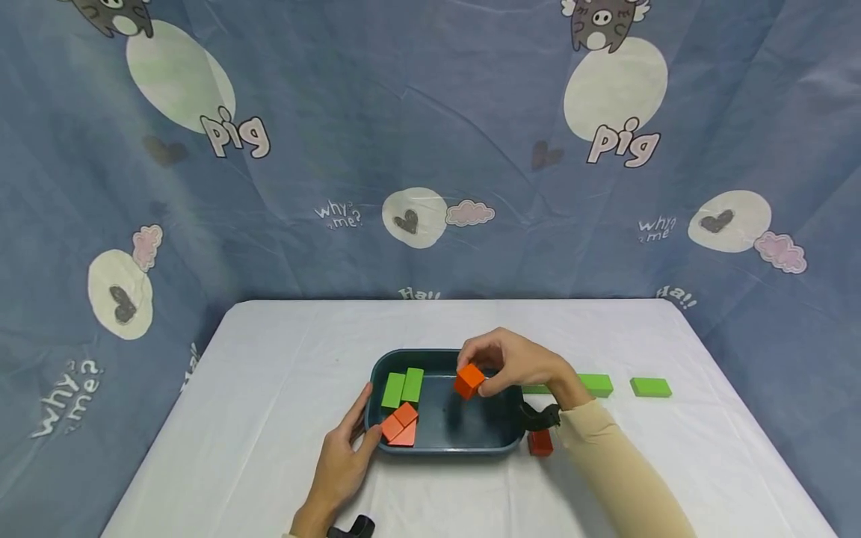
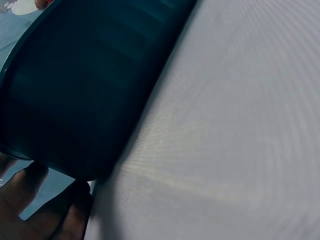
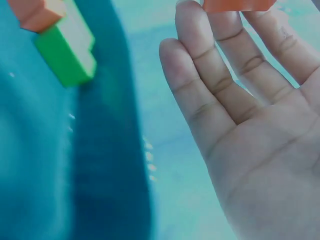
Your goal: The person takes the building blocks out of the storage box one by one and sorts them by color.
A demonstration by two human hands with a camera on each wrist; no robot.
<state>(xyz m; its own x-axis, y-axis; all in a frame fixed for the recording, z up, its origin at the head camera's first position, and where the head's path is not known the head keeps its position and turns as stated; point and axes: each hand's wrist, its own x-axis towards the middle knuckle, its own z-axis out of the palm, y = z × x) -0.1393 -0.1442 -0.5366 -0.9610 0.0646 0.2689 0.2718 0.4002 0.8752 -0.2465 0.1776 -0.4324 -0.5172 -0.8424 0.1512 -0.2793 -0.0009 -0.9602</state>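
Note:
Over the right half of a dark teal tray (image 1: 447, 451), my right hand (image 1: 521, 364) pinches an orange-red block (image 1: 468, 381) between thumb and fingers. The right wrist view catches only the lower edge of that block (image 3: 237, 5) at the fingertips. My left hand (image 1: 341, 462) holds the tray at its left end, thumb at the front left corner and fingers along the outer wall. Two green blocks (image 1: 412, 385) lie side by side in the tray's left part, with several orange-red blocks (image 1: 402, 427) just in front of them.
Right of the tray a red block (image 1: 540, 442) sits on the white-covered table (image 1: 269, 418), below the right wrist. Farther back are green blocks (image 1: 650, 387), some partly hidden by the right hand and forearm. A blue printed cloth (image 1: 430, 149) hangs behind the table.

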